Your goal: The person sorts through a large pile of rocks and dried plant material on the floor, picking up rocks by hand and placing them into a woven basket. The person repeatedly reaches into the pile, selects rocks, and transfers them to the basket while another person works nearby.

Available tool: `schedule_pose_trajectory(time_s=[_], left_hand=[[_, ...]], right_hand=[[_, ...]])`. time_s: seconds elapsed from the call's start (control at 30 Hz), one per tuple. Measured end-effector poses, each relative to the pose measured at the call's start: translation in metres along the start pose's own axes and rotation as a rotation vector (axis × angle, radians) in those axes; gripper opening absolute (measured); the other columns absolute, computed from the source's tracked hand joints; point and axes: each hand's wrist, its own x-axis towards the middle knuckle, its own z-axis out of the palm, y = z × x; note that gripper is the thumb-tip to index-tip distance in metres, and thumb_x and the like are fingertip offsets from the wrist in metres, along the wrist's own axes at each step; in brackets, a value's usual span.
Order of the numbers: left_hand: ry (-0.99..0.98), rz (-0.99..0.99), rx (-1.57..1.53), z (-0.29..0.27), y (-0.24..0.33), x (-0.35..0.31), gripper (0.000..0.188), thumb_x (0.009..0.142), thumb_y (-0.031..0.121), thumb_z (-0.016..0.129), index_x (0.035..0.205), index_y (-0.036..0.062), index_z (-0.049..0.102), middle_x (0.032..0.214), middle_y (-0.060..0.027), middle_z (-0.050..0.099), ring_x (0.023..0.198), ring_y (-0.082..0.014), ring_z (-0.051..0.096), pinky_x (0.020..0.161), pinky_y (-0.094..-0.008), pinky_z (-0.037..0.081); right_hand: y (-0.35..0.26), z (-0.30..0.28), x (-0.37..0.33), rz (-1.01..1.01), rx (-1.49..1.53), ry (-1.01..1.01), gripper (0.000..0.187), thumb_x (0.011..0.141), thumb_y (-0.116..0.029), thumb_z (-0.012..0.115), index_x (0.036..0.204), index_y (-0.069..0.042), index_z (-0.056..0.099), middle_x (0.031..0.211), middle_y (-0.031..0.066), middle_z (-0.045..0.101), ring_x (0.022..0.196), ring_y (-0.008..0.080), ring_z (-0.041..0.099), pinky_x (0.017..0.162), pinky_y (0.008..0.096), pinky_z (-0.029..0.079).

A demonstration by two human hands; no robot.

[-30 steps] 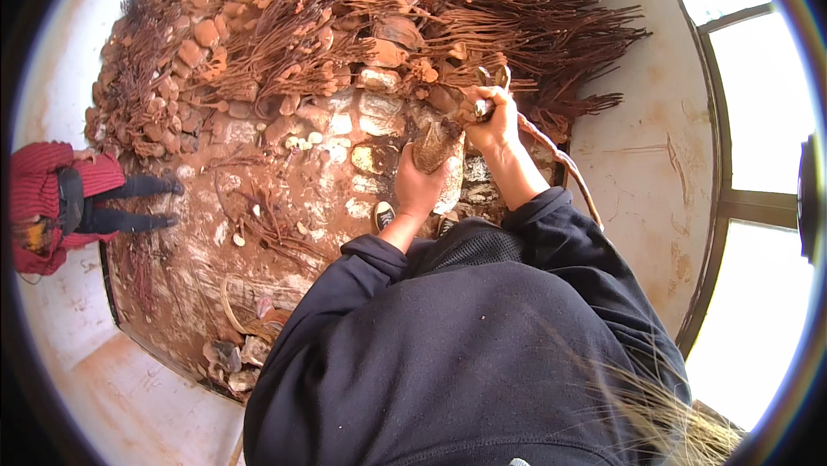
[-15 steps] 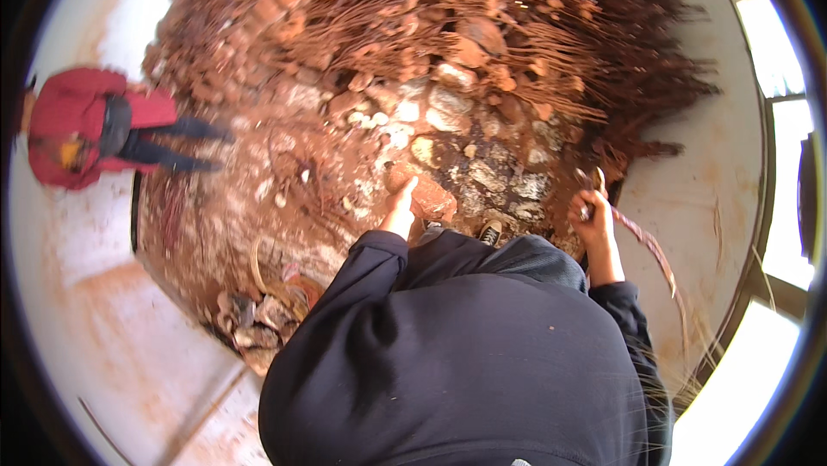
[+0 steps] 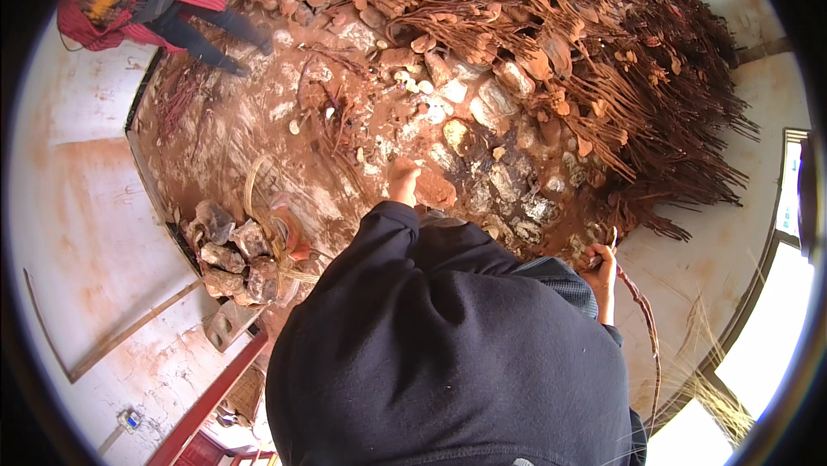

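My left hand [image 3: 403, 178] is closed at the end of a reddish-brown brick-like block [image 3: 438, 191], in front of my body above the dirt-covered ground. My right hand [image 3: 596, 264], at the right near the wall, is wrapped round a long, thin reddish stalk [image 3: 642, 302]. A pale tip of it sticks up past the thumb, and its length trails down behind the hand. Just beyond my right hand lie the lower ends of a big pile of reddish-brown stalks [image 3: 637, 61] with flat, lobed pieces among them.
Pale stones [image 3: 495, 104] line the pile's near edge. At the left, a heap of rocks [image 3: 237, 255] stands beside a basket with a curved handle [image 3: 251, 190]. A person in a red top [image 3: 129, 1] stands far left. Stained white walls [image 3: 86, 216] surround the floor; windows [image 3: 771, 328] are at the right.
My view has turned and tipped, so the pile sits farther right and the person higher up. My torso bends further forward. Both hands keep hold of the block and the stalk.
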Motion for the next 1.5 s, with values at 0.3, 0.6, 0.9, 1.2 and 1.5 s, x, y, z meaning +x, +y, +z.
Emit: schedule_pose_trajectory(time_s=[0.3, 0.6, 0.9, 1.2, 1.5], left_hand=[[-0.036, 0.026, 0.278, 0.059, 0.088, -0.026, 0.059, 0.071, 0.023, 0.069, 0.12, 0.002, 0.045, 0.12, -0.0137, 0.046, 0.108, -0.0278, 0.045, 0.083, -0.0455, 0.04], [-0.196, 0.163, 0.435, 0.037, 0.08, -0.039, 0.045, 0.079, 0.049, 0.057, 0.095, 0.0066, 0.06, 0.078, -0.0051, 0.061, 0.067, -0.018, 0.056, 0.073, -0.0336, 0.044], [-0.844, -0.119, 0.894, 0.133, 0.017, -0.172, 0.031, 0.083, 0.028, 0.061, 0.095, -0.0007, 0.06, 0.078, -0.0096, 0.062, 0.065, -0.0142, 0.06, 0.055, -0.0236, 0.052], [-1.174, -0.378, 0.575, 0.184, 0.012, -0.249, 0.054, 0.079, 0.049, 0.06, 0.111, 0.0055, 0.051, 0.089, -0.0049, 0.058, 0.079, -0.0128, 0.058, 0.07, -0.0255, 0.05], [-1.164, -0.421, 0.29, 0.17, 0.038, -0.257, 0.043, 0.084, 0.043, 0.054, 0.106, 0.0056, 0.056, 0.097, -0.006, 0.061, 0.085, -0.0147, 0.057, 0.074, -0.0272, 0.047]], right_hand=[[-0.006, 0.014, 0.001, -0.001, -0.08, -0.055, 0.009, 0.074, -0.011, 0.056, 0.069, -0.011, 0.049, 0.059, 0.0013, 0.046, 0.05, 0.0122, 0.041, 0.045, 0.0243, 0.033], [0.001, 0.032, -0.005, 0.091, -0.298, -0.209, 0.014, 0.08, -0.018, 0.056, 0.069, -0.014, 0.047, 0.053, -0.0018, 0.041, 0.045, 0.0086, 0.037, 0.041, 0.023, 0.03], [-0.001, 0.056, -0.016, -0.129, -0.452, -0.314, 0.034, 0.084, -0.021, 0.058, 0.115, -0.009, 0.049, 0.063, -0.0017, 0.046, 0.047, 0.0068, 0.038, 0.04, 0.0205, 0.03], [0.001, 0.109, 0.0, -0.301, -0.679, -0.483, 0.031, 0.077, -0.008, 0.061, 0.106, 0.001, 0.055, 0.091, 0.0044, 0.06, 0.073, 0.0114, 0.055, 0.061, 0.022, 0.043], [-0.015, 0.11, 0.006, -0.362, -0.905, -0.905, 0.034, 0.07, -0.002, 0.058, 0.104, 0.001, 0.057, 0.09, 0.0018, 0.057, 0.089, 0.0149, 0.052, 0.079, 0.0272, 0.043]])
